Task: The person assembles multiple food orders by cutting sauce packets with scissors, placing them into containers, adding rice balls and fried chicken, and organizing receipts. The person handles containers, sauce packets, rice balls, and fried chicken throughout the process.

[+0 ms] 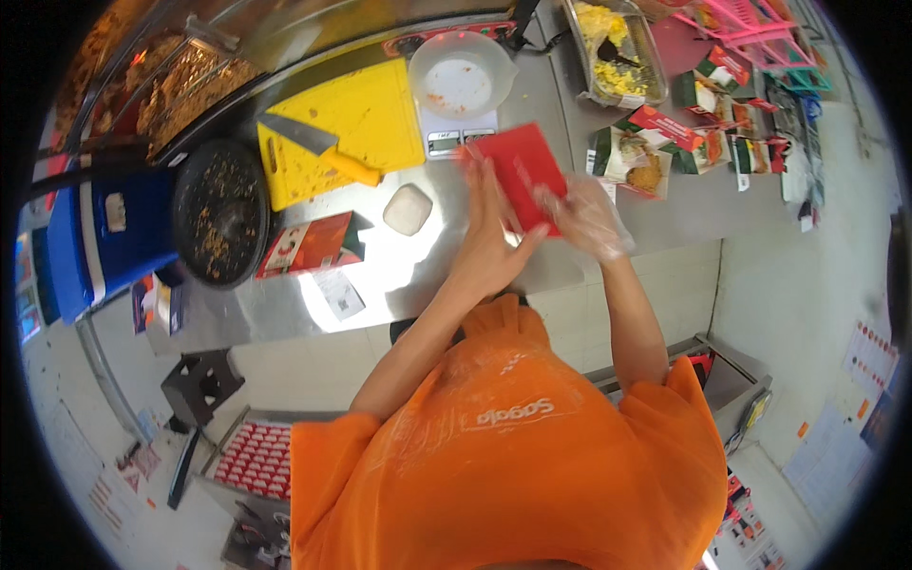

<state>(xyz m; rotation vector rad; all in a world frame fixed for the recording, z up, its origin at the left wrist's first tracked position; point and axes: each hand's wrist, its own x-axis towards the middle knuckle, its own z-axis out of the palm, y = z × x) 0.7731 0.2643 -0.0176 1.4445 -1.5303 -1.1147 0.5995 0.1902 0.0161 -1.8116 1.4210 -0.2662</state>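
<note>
Between my two hands, over the steel counter (560, 268), is a red cardboard food carton (521, 169). My bare left hand (486, 245) holds it along its left and lower edge, fingers stretched up its side and thumb at the bottom. My right hand (591, 220), in a clear plastic glove, grips its right side; the fingers are partly blurred. Left of the carton lies a small whitish rounded packet (408, 210). Another red and green carton (313, 245) lies farther left, with a white printed slip (339, 294) below it.
A yellow-handled knife (328, 152) rests on the yellow cutting board (380, 114). A translucent bowl (462, 74) sits on a scale (460, 141). Far left are a dark round pan (224, 211) and a blue box (114, 223). Rightward stand several filled food cartons (635, 157) and a tray of yellow food (616, 59).
</note>
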